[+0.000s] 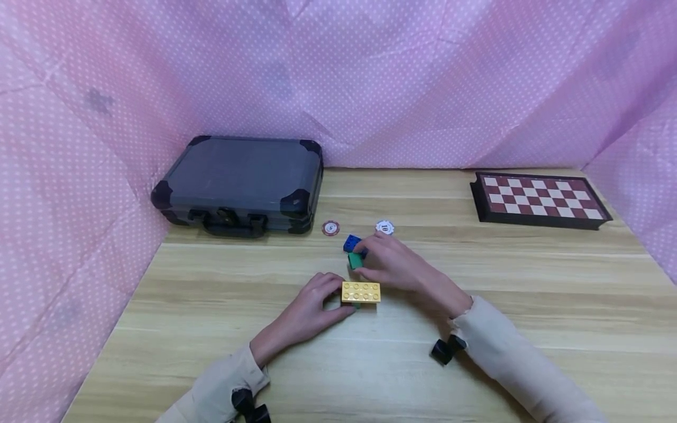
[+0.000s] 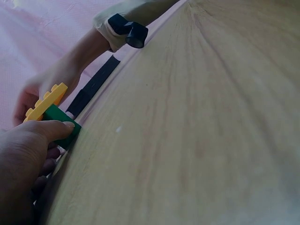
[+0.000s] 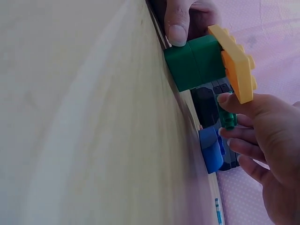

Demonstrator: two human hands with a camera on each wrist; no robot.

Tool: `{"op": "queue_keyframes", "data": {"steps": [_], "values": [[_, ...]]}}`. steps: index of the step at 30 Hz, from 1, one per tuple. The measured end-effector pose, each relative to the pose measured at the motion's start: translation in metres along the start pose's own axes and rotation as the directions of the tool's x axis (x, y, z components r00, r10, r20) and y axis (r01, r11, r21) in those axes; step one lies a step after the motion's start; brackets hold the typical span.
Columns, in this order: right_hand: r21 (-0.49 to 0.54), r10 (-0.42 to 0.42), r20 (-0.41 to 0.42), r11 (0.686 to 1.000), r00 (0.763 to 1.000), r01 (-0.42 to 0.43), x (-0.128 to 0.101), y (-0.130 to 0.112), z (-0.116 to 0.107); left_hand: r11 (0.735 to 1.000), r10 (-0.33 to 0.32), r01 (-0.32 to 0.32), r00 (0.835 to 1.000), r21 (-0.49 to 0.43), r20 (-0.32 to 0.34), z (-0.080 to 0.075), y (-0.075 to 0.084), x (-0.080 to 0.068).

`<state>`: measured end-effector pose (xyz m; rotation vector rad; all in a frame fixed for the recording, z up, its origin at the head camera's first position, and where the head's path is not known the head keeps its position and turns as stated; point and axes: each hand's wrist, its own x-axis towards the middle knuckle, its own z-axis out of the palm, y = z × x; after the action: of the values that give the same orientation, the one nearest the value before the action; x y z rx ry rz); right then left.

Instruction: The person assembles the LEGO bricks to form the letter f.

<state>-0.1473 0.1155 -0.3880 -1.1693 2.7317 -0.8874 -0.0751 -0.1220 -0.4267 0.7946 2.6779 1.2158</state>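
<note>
A yellow toy brick (image 1: 361, 292) with studs on top sits on a stack of dark green bricks (image 3: 194, 63) that stands on the table. My left hand (image 1: 309, 306) grips this green stack low down, its thumb pressed on the side in the left wrist view. Just beyond, my right hand (image 1: 395, 262) pinches a small green brick (image 1: 355, 260) between thumb and fingers. Beside that brick lies a blue brick (image 1: 351, 243), partly covered by the right fingers in the head view. In the right wrist view the blue brick appears apart from the pinched green one.
A grey case (image 1: 243, 176) with black corners stands at the back left. Near its right side lie a red poker chip (image 1: 330, 228) and a white poker chip (image 1: 385, 227). A folded chessboard (image 1: 539, 197) lies at the back right. Pink dotted cloth (image 1: 391, 88) hangs behind the table.
</note>
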Motion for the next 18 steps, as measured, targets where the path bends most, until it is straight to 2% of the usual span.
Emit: {"op": "queue_keyframes", "data": {"steps": [6, 18], "values": [[0.024, 0.006, -0.006, 1.000, 1.000, -0.005, -0.007, -0.002, -0.003, 1.000, 0.004, -0.004, 1.000, -0.001, -0.001, -0.001, 0.002, 0.000], [0.090, -0.052, -0.118, 0.994, 0.992, 0.063, -0.023, -0.001, -0.010, 1.000, 0.018, -0.018, 1.000, 0.001, -0.011, -0.001, 0.003, 0.000]]}}
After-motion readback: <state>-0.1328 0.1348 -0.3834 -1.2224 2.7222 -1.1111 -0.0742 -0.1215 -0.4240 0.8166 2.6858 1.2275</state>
